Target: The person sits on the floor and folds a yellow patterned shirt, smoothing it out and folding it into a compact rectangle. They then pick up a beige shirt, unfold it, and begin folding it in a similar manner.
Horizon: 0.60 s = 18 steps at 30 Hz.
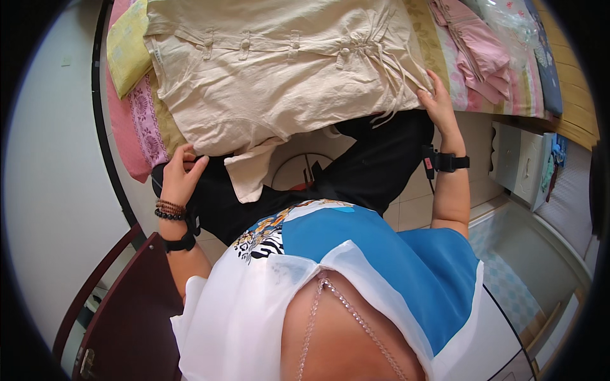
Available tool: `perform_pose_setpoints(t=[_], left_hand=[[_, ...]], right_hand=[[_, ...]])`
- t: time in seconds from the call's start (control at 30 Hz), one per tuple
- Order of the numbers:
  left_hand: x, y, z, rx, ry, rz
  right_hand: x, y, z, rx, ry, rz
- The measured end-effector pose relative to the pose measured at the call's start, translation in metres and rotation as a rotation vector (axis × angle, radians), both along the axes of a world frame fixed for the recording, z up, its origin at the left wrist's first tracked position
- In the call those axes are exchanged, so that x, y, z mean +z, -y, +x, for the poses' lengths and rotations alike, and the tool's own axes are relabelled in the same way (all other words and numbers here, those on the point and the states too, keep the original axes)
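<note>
A beige long shirt or jacket (pixel 267 81) lies spread sideways over a bed, its button front and a gathered drawstring (pixel 381 62) facing up. Its near edge hangs over my knees, and a sleeve or flap (pixel 250 171) droops down between them. My right hand (pixel 439 105) pinches the garment's lower corner on the right, thumb on top of the cloth. At the garment's near left edge, my left hand (pixel 182 172) has thumb and fingers apart, the fingertips close to or touching the fabric. Nothing shows in its grasp.
A folded yellow cloth (pixel 128 47) lies at the bed's left, folded pink clothing (pixel 483 52) and a clear plastic bag (pixel 510 21) at its right. Patterned bedding (pixel 147 114) shows at the bed's edge. A dark red wooden chair or panel (pixel 128 309) stands at lower left, a white cabinet (pixel 522 164) at right.
</note>
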State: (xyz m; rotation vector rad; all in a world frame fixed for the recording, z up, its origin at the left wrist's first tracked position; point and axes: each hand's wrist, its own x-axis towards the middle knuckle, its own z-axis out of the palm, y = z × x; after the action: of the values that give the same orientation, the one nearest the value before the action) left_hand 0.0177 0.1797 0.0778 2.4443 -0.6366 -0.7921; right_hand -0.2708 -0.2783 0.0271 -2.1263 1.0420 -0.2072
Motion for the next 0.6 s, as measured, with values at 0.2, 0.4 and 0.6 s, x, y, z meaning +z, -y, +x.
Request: perform_pose_setpoints(t=[0.2,0.4,0.6], left_hand=[[0.012,-0.030,-0.047,-0.159,-0.104,0.273],[0.004,-0.066,-0.095,-0.447,0.207,0.186],[-0.031,-0.024,-0.118,-0.543,0.441,0.236]], right_hand=[[0.014,-0.032,0.009,0.091,0.130,-0.646],[-0.001,-0.041,0.032,0.250,0.049,-0.417],[-0.019,-0.035,0.063,0.138,0.042,-0.519]])
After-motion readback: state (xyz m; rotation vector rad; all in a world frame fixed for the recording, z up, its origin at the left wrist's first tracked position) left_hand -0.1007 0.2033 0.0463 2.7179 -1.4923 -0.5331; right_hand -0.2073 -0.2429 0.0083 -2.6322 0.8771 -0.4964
